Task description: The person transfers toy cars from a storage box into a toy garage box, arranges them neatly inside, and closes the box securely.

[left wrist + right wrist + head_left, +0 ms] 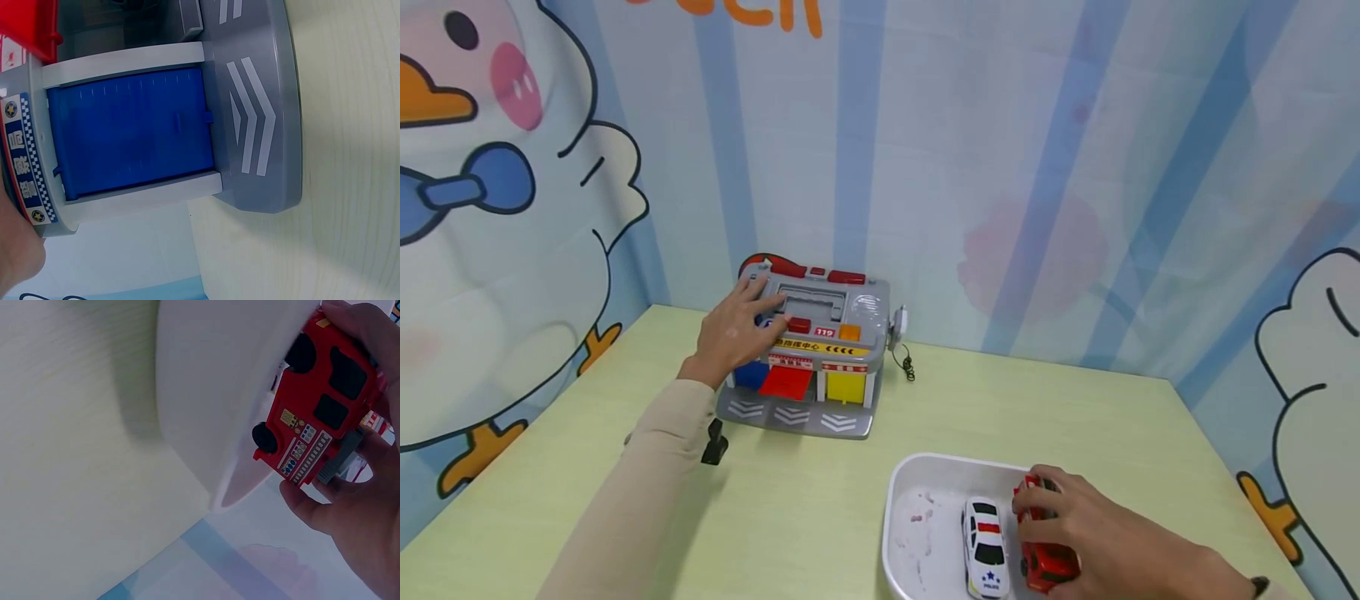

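Note:
My left hand (735, 329) rests on the grey roof of a toy garage (868, 312), fingers spread, its thumb at a red button (799, 325). The garage's red door (787, 382) is swung up, while the blue door (131, 131) and the yellow door (846, 387) are down. With curled fingers my right hand (1101, 529) grips a red toy fire truck (331, 394) over the right side of a white tub (906, 483). Beside the truck, a white toy police car (987, 550) lies in the tub.
The garage stands on a pale table (805, 500) close to a patterned cloth backdrop (917, 167). A coiled black cord (908, 367) hangs at the garage's right side. Left of its front is a small black object (715, 443).

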{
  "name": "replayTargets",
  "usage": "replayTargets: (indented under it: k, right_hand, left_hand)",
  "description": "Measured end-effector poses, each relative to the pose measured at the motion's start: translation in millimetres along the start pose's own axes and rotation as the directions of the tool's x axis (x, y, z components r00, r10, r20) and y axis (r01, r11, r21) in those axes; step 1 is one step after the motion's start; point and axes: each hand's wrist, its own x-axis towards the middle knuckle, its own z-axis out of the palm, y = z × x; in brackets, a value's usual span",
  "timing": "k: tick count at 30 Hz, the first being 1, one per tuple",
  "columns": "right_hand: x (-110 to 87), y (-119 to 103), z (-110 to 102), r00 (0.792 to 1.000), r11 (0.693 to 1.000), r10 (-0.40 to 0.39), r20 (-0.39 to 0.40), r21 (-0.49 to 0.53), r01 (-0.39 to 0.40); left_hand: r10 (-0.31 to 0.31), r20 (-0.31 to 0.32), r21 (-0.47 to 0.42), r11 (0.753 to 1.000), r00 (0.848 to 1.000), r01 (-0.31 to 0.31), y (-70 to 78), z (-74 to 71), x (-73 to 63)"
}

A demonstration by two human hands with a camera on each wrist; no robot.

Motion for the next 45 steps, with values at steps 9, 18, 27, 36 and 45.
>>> replayTargets:
  k: [9, 18, 27, 36, 45]
  right_hand:
    - [11.2, -7.4, -18.7, 0.996, 0.998, -0.057, -0.073, -0.041, 0.054]
    - [33.9, -23.3, -35.4, 0.991, 0.995, -0.092, -0.096, -0.036, 0.089]
    - [64.4, -38.7, -48.8, 0.995, 0.996, -0.092, -0.046, 0.014, 0.093]
    - [98.0, -51.2, -53.7, 0.991, 0.992, -0.128, -0.036, -0.019, 0.127]
    - [139.4, -69.3, -60.9, 0.99, 0.987, -0.14, 0.016, -0.071, 0.141]
  left_hand:
    - [0.007, -0.007, -0.007, 1.0, 1.0, -0.007, 1.5, 0.8, 0.3]
    - [-0.01, 0.008, -0.015, 1.0, 1.0, 0.011, 0.9, 1.3, -0.4]
    - [-0.008, 0.008, -0.013, 1.0, 1.0, 0.009, 1.4, 1.9, 0.5]
    - [0.007, 0.002, -0.011, 1.0, 1.0, -0.007, 1.9, 2.2, 1.3]
    - [0.009, -0.002, -0.01, 1.0, 1.0, -0.009, 1.4, 0.9, -0.5]
